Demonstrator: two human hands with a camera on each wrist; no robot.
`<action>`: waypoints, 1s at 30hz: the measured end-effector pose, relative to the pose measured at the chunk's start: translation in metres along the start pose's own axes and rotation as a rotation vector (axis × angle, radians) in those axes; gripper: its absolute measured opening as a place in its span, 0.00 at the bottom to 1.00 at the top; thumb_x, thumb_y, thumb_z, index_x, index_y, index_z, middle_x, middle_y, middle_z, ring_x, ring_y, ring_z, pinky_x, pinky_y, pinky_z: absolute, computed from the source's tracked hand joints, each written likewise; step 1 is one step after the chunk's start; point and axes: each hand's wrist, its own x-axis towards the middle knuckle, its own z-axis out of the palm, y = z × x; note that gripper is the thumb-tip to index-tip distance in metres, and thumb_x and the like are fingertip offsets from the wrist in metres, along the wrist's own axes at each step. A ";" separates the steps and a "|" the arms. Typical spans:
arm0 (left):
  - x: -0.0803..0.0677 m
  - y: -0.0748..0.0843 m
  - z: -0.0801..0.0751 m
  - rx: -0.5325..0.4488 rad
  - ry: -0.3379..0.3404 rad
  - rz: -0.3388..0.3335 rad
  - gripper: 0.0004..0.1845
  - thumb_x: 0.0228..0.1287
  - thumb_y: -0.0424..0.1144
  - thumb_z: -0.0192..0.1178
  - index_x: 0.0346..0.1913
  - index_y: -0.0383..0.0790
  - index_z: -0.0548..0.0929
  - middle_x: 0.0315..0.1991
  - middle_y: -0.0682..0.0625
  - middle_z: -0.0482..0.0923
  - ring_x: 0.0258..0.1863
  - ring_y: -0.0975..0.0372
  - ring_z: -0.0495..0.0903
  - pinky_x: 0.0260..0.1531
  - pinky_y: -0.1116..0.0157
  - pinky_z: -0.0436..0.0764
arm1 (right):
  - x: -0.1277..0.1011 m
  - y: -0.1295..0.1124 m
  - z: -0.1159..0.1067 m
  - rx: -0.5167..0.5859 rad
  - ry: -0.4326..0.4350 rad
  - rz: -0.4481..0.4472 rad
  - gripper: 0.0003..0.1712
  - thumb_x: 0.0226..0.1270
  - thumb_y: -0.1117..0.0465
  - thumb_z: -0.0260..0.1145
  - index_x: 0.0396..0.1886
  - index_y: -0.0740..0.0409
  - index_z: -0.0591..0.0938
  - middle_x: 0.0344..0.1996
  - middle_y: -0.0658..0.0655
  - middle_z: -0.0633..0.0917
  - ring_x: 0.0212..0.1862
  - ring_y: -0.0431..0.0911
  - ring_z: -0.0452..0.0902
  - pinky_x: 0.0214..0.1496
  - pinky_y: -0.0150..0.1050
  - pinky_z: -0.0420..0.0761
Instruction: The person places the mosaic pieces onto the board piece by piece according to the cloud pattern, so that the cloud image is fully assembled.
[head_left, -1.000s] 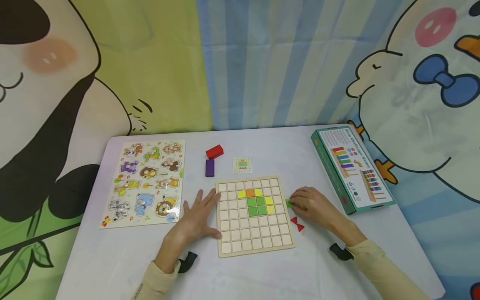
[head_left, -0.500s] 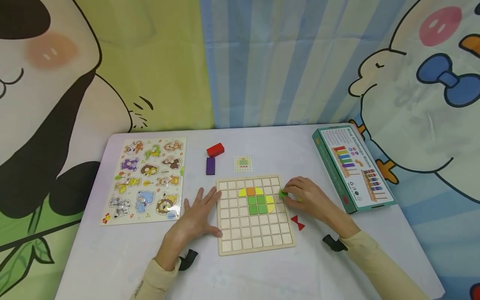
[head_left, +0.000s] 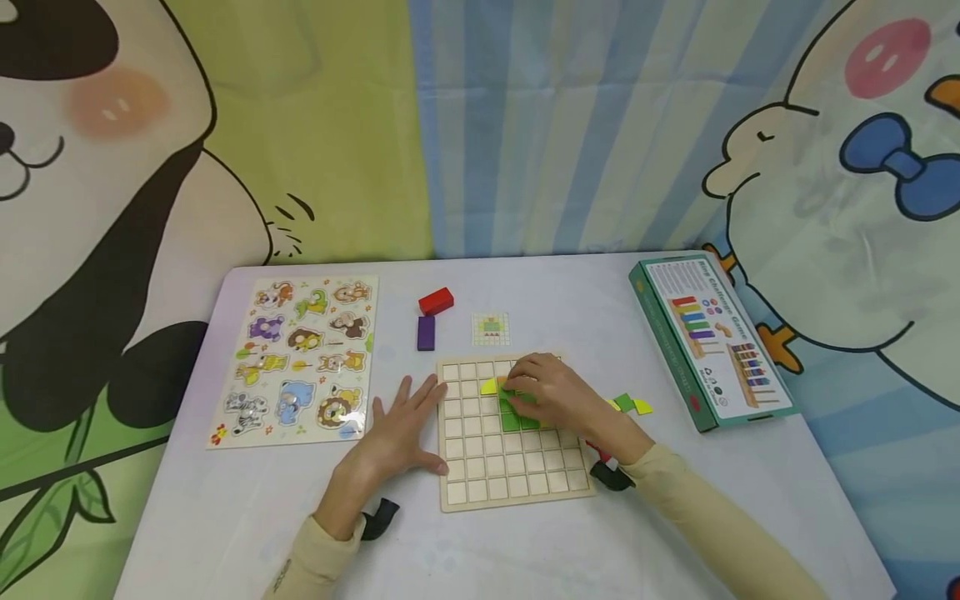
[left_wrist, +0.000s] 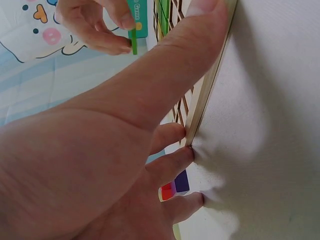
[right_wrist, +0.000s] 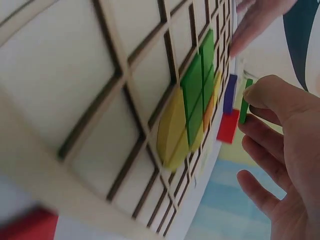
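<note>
A wooden grid board (head_left: 517, 475) lies on the white table. Green squares (head_left: 514, 422) and a yellow piece (head_left: 489, 387) sit in its upper middle cells. My right hand (head_left: 519, 390) hovers over those cells and pinches a thin green tile (right_wrist: 243, 106) between thumb and fingertips; the same tile (left_wrist: 134, 42) shows in the left wrist view. My left hand (head_left: 401, 433) lies flat on the table, its fingers (left_wrist: 172, 137) against the board's left edge. The right hand hides part of the filled cells.
Loose green and yellow pieces (head_left: 632, 405) lie right of the board, and a red piece (head_left: 597, 452) peeks out under my right wrist. Behind the board are a red block (head_left: 436, 301), a purple block (head_left: 426, 332) and a small pattern card (head_left: 491, 328). An animal puzzle (head_left: 300, 358) lies left, a green box (head_left: 708, 337) right.
My right hand has carried the green tile left from the board's right edge to above the coloured cells, uncovering the loose pieces on the right. The left hand has stayed put.
</note>
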 end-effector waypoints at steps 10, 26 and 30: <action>0.002 -0.001 0.002 0.011 0.003 -0.008 0.68 0.34 0.51 0.85 0.81 0.45 0.56 0.83 0.48 0.46 0.82 0.40 0.36 0.67 0.23 0.37 | 0.008 -0.015 0.019 -0.047 -0.117 0.017 0.08 0.60 0.59 0.77 0.39 0.53 0.91 0.39 0.49 0.89 0.48 0.46 0.83 0.61 0.44 0.80; 0.000 0.000 0.001 0.001 0.005 -0.015 0.67 0.34 0.50 0.85 0.81 0.46 0.57 0.83 0.48 0.46 0.82 0.41 0.37 0.68 0.23 0.36 | 0.008 -0.021 0.023 -0.127 -0.208 0.013 0.06 0.66 0.58 0.73 0.40 0.51 0.91 0.41 0.47 0.89 0.52 0.46 0.82 0.63 0.44 0.79; 0.001 0.000 0.002 0.011 0.006 -0.013 0.68 0.34 0.51 0.85 0.81 0.46 0.57 0.83 0.48 0.46 0.82 0.41 0.37 0.68 0.23 0.36 | 0.008 -0.021 0.023 -0.148 -0.206 -0.004 0.05 0.65 0.57 0.73 0.39 0.50 0.92 0.41 0.47 0.89 0.52 0.46 0.82 0.63 0.44 0.79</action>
